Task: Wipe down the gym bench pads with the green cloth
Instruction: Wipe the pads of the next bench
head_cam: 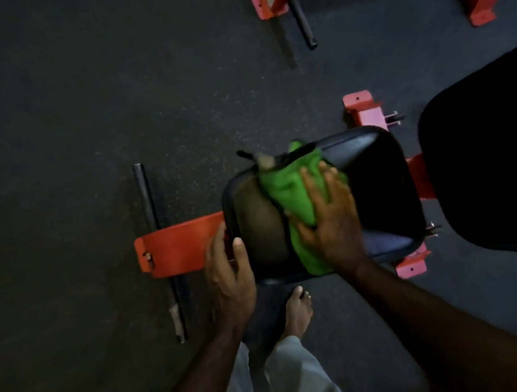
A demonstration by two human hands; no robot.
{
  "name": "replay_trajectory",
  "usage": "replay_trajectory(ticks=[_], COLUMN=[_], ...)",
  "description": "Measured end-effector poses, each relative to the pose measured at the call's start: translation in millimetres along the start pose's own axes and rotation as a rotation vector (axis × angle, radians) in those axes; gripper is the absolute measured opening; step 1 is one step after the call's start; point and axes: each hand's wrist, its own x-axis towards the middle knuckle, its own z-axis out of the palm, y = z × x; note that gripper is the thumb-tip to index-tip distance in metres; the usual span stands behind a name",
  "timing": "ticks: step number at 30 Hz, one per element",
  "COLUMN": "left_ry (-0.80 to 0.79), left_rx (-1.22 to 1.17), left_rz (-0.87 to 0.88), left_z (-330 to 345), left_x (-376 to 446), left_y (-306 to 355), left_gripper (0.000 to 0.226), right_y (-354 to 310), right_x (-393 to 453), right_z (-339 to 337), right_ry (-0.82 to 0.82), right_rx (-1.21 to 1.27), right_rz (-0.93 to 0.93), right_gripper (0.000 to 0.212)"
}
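Bottom centre, a bare foot (297, 311) on dark floor (42, 162). Above it, the left hand (228, 268) grips the black seat pad's (379, 176) edge; the right hand (331, 218), fingers spread flat, presses a crumpled bright green cloth (286, 188) onto the pad, mid-frame. No writing readable

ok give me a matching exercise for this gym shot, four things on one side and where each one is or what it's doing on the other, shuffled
Things
1. green cloth
2. left hand
3. right hand
4. bare foot

States
A. holds the seat pad's near left edge
B. on the dark floor below the pad
C. presses flat with spread fingers
D. bunched on top of the pad, under a hand

Pairs: 1-D, 2-A, 3-C, 4-B
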Motion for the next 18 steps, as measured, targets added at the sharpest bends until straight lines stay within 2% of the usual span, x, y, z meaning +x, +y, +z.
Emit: replay_trajectory(ticks=[2, 3, 4, 7, 8, 9, 10, 13, 14, 15, 18], left_ry=[0.06, 0.089, 0.11, 0.176, 0.192, 0.225, 0.239, 0.334, 0.4, 0.463, 0.562], left_rx=[-0.084, -0.115, -0.144, -0.214, -0.228, -0.249, -0.276, -0.396, -0.453, -0.52, -0.723], left_rz=[-0.075, -0.097, -0.119, -0.235, -0.257, -0.268, -0.28, -0.334, -0.364, -0.409, -0.551], left_z=[3, 3, 4, 8, 10, 12, 15, 34, 41, 46, 56], left_x=[-2, -4, -5, -2, 0, -2, -2, -6, -11, -14, -17], left_y=[-1, 0, 0, 3, 4, 5, 6, 8, 6, 7, 9], left_gripper=[0.054, 0.054, 0.055, 0.058, 0.056, 0.052, 0.048, 0.037, 0.035, 0.032, 0.032], right_y=[-27, -39, -46, -29, -20, -16, -18, -47, -56, -62, -48], right_x=[9, 10, 7, 16, 30, 46, 62, 84, 78, 71, 74], right_z=[6, 8, 10, 2, -2, -3, -3, 6, 10, 12, 4], right_ry=[0.067, 0.044, -0.011, -0.203, -0.229, -0.226, -0.202, -0.096, -0.085, -0.092, -0.222], right_rx=[0.035, 0.046, 0.04, 0.021, 0.002, -0.002, 0.0, 0.01, 0.012, 0.019, 0.004], right_rz=[0.18, 0.154, 0.042, -0.471, -0.569, -0.593, -0.527, -0.176, -0.191, -0.302, -0.927], right_gripper=[0.08, 0.08, 0.08, 0.08, 0.08, 0.08, 0.078, 0.073, 0.073, 0.072, 0.071])
